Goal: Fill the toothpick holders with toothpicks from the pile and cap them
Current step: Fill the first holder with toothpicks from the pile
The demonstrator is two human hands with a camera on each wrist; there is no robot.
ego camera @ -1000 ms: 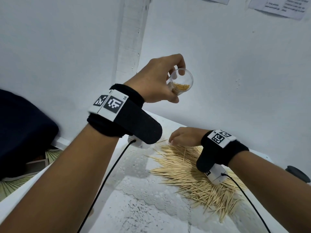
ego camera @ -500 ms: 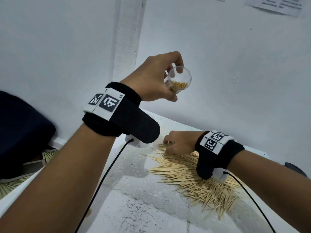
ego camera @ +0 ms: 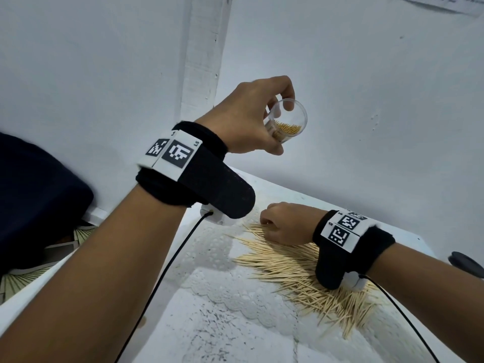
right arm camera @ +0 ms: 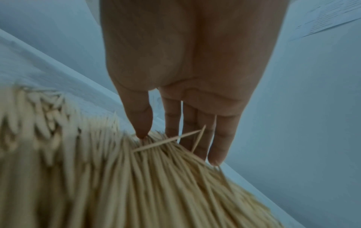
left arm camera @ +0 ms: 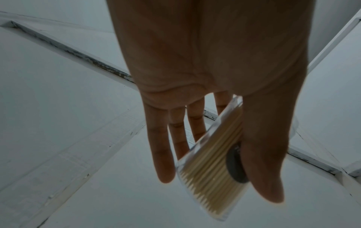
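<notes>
Worktop is the big white surface here, speckled, with a lacy white mat laid across it, and white walls meeting in a corner behind. At about 9 o'clock in the head view there's a dark navy cushion-looking thing; can't tell what it actually is.

Next biggest is the toothpick pile, spread over the mat from roughly the middle out toward 4 o'clock, sticks mostly lying the same way, with a few strays poking out at the near end.

Left hand is up in the air around 12 o'clock, well above the worktop, thumb and fingertips curled round a clear plastic toothpick holder. It's tilted with the open mouth toward the camera, no cap on it, and partly filled. From the left wrist view the holder sits between the thumb and the fingers, toothpicks packed in side by side.

Right hand is down at the far edge of the pile, about 3 o'clock. In the right wrist view, thumb and fingers are closing in on the sticks, fingertips touching them, a couple of toothpicks sticking up against the fingers. Whether it has actually got a grip on any, I can't tell.

Small dark round object sits at the right edge, cut off.
</notes>
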